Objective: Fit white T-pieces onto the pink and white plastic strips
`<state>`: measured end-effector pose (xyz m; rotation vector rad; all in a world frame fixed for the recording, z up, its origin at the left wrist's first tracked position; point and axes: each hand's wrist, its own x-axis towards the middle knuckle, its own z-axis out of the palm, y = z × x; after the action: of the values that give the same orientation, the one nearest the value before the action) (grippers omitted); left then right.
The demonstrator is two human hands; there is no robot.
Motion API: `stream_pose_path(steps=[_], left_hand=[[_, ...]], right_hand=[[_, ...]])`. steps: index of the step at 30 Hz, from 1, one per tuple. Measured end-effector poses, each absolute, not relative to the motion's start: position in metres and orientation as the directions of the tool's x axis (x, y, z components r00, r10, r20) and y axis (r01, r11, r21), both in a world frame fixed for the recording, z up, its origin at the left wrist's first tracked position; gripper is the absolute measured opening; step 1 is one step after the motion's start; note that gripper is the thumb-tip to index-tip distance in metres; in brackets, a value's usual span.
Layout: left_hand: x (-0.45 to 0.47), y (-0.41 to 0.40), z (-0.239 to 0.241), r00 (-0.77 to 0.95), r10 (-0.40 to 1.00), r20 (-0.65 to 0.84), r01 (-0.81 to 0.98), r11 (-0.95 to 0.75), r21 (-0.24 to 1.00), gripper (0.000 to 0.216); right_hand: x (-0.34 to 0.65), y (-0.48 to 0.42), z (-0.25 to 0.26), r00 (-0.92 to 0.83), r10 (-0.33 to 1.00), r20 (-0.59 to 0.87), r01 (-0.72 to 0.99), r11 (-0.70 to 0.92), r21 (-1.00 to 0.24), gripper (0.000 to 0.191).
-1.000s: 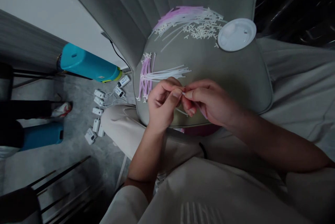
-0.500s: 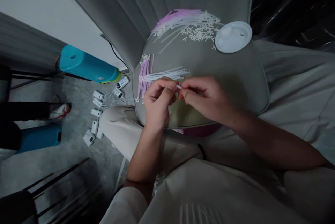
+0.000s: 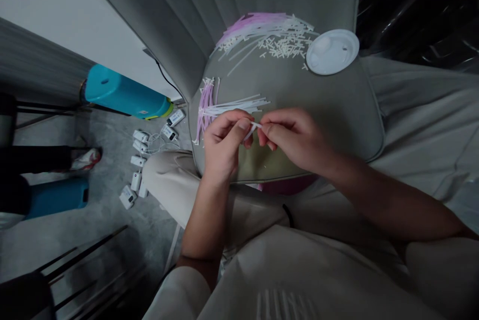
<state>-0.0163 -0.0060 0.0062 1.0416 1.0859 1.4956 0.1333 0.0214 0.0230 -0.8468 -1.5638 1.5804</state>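
Over the front of the grey chair seat [image 3: 333, 120], my left hand [image 3: 224, 143] pinches a small white T-shaped connector [image 3: 255, 124] between thumb and fingertips. My right hand [image 3: 294, 135] grips the other end of the same piece, thumb against forefinger. Whether a thin stick is joined to it I cannot tell. Just beyond my left hand lie white sticks [image 3: 239, 104], fanned out to the right. They cross a bundle of purple sticks [image 3: 205, 103] with white connectors at the ends.
Toward the chair back lie more purple sticks [image 3: 249, 23] and a heap of loose white connectors [image 3: 286, 45]. A white oval lid or dish [image 3: 333, 52] sits to their right. Several white power adapters [image 3: 136, 180] with cables are on the floor at left, near a blue plastic stool [image 3: 123, 93].
My hands have drawn slightly apart, the left one shifting a little left. More of the white connector now shows between the fingertips.
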Motion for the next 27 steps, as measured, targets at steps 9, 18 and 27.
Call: stream_pose_path(steps=[9,18,27], left_hand=[[-0.007,-0.010,0.000,-0.195,0.965,0.177,-0.270,-0.227,0.936,0.030],[0.003,-0.012,0.004,-0.289,0.943,0.165,-0.155,-0.216,0.964,0.048],[0.005,-0.016,0.005,-0.251,0.943,0.217,-0.200,-0.269,0.942,0.039]], right_hand=[[0.130,0.016,0.017,-0.474,0.873,0.113,-0.022,0.116,-0.993,0.024],[0.129,0.012,0.021,-0.489,0.868,0.091,-0.045,0.079,-0.996,0.028],[0.128,0.007,0.022,-0.471,0.873,0.127,-0.079,0.102,-0.992,0.029]])
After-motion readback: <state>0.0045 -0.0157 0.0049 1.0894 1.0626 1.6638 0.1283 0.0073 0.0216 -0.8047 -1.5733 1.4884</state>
